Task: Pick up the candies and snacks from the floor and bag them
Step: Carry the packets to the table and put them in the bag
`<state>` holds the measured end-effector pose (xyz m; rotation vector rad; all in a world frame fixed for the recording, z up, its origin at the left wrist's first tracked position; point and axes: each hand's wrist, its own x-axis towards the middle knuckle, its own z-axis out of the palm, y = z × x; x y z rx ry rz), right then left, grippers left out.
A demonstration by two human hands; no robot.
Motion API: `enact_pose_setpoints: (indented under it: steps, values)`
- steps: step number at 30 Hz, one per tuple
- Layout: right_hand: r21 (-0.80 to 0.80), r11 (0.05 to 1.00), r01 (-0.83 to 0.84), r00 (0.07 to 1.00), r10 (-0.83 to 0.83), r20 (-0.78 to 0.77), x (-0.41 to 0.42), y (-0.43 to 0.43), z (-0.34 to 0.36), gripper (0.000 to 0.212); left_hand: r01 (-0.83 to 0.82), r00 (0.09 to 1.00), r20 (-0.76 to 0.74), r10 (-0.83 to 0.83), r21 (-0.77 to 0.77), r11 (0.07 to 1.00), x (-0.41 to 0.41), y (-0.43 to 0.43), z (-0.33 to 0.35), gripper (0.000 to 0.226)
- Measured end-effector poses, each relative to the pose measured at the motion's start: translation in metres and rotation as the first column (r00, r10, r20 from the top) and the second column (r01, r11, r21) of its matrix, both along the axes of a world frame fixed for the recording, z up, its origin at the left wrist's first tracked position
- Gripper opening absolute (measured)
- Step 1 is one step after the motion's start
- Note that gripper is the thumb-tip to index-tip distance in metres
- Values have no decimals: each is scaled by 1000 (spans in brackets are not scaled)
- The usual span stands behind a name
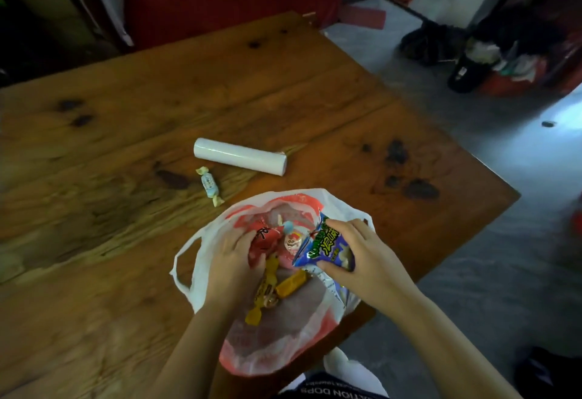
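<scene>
on the near edge of a wooden table (pixel 126 115), a white-and-red plastic bag (pixel 271 354), mouth spread wide, handles flopped out to the left, lower part hanging over the table edge. inside the bag: a red packet (pixel 264 238) at the far left, a small round candy with a cartoon face (pixel 291 241) just beside it, a long yellow twist-wrapped candy (pixel 264 291) nearer the front, and a short orange-yellow bar (pixel 293 282) touching that candy's right side. left hand (pixel 233 257): reached down into the bag from the left rim, fingers bent against the red packet, thumb close under it; real grip or mere touch not clear. right hand (pixel 362 253): curled round a blue snack packet (pixel 324 247) with green lettering, fingers over the top edge and thumb under the bottom, packet tilted and held over the bag's right rim, partly inside the mouth. hands near each other but apart, the round candy between them. outside the bag, on the table beyond it to the left, one pale blue-and-white twist-wrapped candy (pixel 210 186), loose. just past that, a white roll (pixel 241 160) lying on its side. to the right of the table, grey floor (pixel 472 241).
</scene>
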<state>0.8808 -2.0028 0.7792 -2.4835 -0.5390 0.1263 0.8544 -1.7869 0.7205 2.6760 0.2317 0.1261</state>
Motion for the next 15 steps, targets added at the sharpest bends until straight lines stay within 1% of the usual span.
enact_pose_setpoints:
  steps: [4,6,7,8,10,13,15]
  values:
    - [-9,991,-130,991,130,-27,23,3,-2,62,-65,998,1,65,-70,995,-22,-7,12,40]
    - [-8,975,-224,974,223,-43,32,8,-3,61,-142,989,39,145,-61,988,-41,-9,23,37]
    - [-12,965,-260,965,260,-41,35,10,-4,60,-166,984,56,169,-51,985,-50,-10,28,40]
    - [-18,957,-289,957,288,-37,38,13,-6,59,-177,982,57,178,-34,984,-57,-11,30,43]
    - [-50,927,-371,928,369,-45,45,23,-11,57,-261,964,45,261,-4,965,-71,-15,36,47]
    - [-125,901,-415,909,416,-19,54,36,-20,57,-370,927,56,370,-10,929,-86,-22,39,47]
    - [-118,898,-423,904,427,5,56,41,-21,58,-445,893,63,445,-17,896,-98,-27,41,47]
